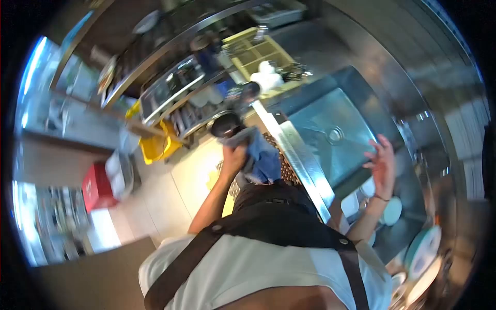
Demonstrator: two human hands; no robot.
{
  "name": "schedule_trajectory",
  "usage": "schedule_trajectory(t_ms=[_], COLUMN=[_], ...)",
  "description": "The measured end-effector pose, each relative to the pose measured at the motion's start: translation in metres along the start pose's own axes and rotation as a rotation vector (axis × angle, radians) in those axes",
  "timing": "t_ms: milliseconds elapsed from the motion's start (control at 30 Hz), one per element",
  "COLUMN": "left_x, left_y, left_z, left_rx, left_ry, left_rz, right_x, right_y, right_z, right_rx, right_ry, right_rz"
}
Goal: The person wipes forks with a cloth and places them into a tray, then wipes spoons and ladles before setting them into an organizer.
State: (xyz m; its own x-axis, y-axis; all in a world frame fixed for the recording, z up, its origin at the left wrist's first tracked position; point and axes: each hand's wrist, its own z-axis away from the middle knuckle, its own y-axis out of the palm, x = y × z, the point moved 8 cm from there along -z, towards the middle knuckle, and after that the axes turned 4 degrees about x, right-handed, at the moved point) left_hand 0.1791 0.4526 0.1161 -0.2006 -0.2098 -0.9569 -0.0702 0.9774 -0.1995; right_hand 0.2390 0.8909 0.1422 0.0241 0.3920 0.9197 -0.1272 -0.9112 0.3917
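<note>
My left hand (235, 158) is closed around a blue cloth (263, 155), which hangs down in front of my apron. Against the cloth's upper end is a dark, round, bowl-like thing (226, 124); whether my fingers grip it through the cloth is hard to make out. To the right, my right hand (382, 166) is raised beside the steel sink (315, 119), fingers spread and holding nothing. Below that hand, several white and pale green dishes (391, 211) lie in the basin.
A yellow divided tray (258, 58) stands on the counter beyond the sink. Shelves with trays (173, 88) run along the upper left. A yellow bucket-like container (157, 144) and a red box (98, 188) are on the left. Plates (424, 250) stand at the lower right.
</note>
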Motion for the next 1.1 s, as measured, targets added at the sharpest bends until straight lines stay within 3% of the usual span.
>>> schedule_trajectory(t_ms=[33,100,167,200,267,300,433,500,567,633,733,800,967,1067,1100], left_x=[-0.016,-0.031,-0.038,-0.018,-0.024,-0.035,-0.045,-0.030,-0.009,0.003,0.020,0.046,0.046,0.052,0.054], left_y=[-0.001,-0.016,-0.031,-0.043,-0.070,-0.082,-0.132,-0.151,-0.163,-0.178,-0.206,-0.223,-0.264,-0.294,-0.304], left_z=[-0.010,-0.028,-0.038,-0.047,-0.048,-0.048,-0.053,-0.049,-0.052,-0.050,-0.043,-0.037,-0.031,-0.026,-0.023], left_rx=[0.030,-0.007,0.010,-0.005,-0.055,-0.087,-0.165,-0.112,0.114,0.166,0.149,0.078,-0.051,-0.147,-0.178], left_ry=[0.340,0.371,0.512,0.397,0.489,0.580,0.683,0.647,0.430,0.127,-0.029,-0.261,-0.289,-0.255,-0.259], left_rz=[-0.265,-0.255,-0.471,-0.312,-0.459,-0.611,-0.562,-0.629,-0.303,0.117,0.281,0.537,0.638,0.698,0.696], right_x=[-0.020,-0.046,-0.062,-0.070,-0.087,-0.093,-0.095,-0.102,-0.112,-0.115,-0.135,-0.140,-0.196,-0.210,-0.218], right_y=[0.036,0.112,0.179,0.201,0.258,0.280,0.363,0.400,0.445,0.482,0.520,0.555,0.613,0.649,0.657], right_z=[-0.017,-0.038,-0.049,-0.056,-0.060,-0.064,-0.087,-0.100,-0.101,-0.098,-0.102,-0.098,-0.098,-0.088,-0.080], right_rx=[0.055,0.157,0.272,0.284,0.528,0.536,0.549,0.521,0.618,0.640,0.692,0.688,0.938,1.119,1.217], right_ry=[0.065,0.144,0.185,0.187,0.148,0.150,0.009,0.040,0.010,0.008,-0.055,-0.174,0.063,0.059,0.162], right_rz=[0.075,0.072,0.143,0.155,0.185,0.191,0.183,0.105,0.005,0.021,0.137,0.186,0.371,0.291,0.141])
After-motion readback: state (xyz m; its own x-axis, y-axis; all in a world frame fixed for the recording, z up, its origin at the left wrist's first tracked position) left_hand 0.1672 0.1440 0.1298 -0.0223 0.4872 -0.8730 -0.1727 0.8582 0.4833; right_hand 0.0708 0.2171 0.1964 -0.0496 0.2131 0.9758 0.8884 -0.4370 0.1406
